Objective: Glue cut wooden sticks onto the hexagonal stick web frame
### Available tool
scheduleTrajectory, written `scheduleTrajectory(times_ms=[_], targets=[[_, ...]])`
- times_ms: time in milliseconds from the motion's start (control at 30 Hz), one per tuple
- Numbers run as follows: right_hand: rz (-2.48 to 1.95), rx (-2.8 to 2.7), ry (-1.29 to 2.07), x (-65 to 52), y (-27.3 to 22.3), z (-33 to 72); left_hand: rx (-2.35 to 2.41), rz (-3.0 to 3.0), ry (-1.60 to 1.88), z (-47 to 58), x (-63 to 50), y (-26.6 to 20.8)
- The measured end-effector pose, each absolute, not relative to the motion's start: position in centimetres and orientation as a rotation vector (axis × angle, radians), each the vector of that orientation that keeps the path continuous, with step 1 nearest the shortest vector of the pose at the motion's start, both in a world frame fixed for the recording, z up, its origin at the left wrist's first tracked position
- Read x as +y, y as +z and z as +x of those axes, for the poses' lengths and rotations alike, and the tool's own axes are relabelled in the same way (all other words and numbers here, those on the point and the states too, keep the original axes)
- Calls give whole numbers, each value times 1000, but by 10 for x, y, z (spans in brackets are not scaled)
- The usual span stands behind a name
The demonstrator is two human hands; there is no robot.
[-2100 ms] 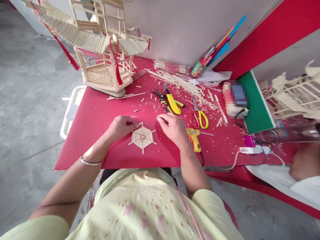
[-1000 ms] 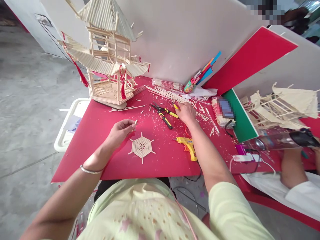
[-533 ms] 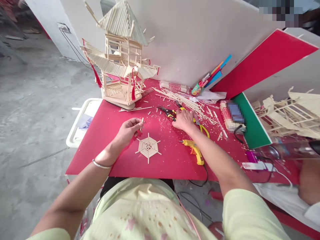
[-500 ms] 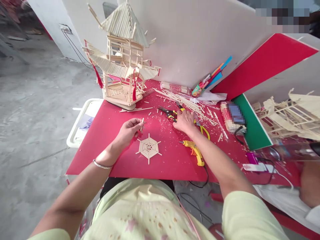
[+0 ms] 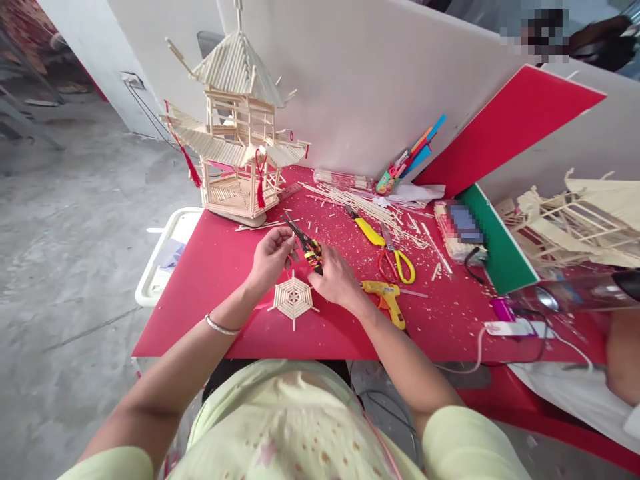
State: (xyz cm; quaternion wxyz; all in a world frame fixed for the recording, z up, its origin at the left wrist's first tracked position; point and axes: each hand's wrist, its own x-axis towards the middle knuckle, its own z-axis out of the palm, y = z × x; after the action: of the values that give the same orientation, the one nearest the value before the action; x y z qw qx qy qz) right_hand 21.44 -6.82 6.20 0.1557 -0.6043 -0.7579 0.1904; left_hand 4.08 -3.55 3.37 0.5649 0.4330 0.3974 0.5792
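My left hand [image 5: 271,257] pinches a short wooden stick, mostly hidden by the fingers. In my right hand [image 5: 337,276] is a pair of pliers [image 5: 311,249] with black jaws and black, yellow and red handles. The jaws point up and left and reach the fingertips of my left hand; whether they touch the stick I cannot tell. Just below both hands, a hexagonal web of wooden sticks [image 5: 294,298] lies flat on the red tabletop [image 5: 200,320].
A stick-built pagoda [image 5: 235,150] stands at the back left. Loose sticks [image 5: 360,202], a yellow-handled tool [image 5: 367,230], scissors [image 5: 404,267] and a yellow glue gun [image 5: 389,301] lie to the right. Farther right are a green panel [image 5: 500,240] and a power strip [image 5: 510,328].
My right hand has picked up the pliers and brought them left to my left hand. The scissors and yellow-handled tool now show uncovered. My left hand moved slightly right.
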Motion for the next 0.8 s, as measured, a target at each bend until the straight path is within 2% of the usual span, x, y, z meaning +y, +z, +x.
scheduleTrajectory(times_ms=[333, 800], targets=[[-1785, -2162, 469, -73, 57, 224, 1001, 1107, 1353, 55, -40, 46], [-1638, -2026, 695, -72, 49, 210, 1122, 1256, 1363, 54, -34, 57]])
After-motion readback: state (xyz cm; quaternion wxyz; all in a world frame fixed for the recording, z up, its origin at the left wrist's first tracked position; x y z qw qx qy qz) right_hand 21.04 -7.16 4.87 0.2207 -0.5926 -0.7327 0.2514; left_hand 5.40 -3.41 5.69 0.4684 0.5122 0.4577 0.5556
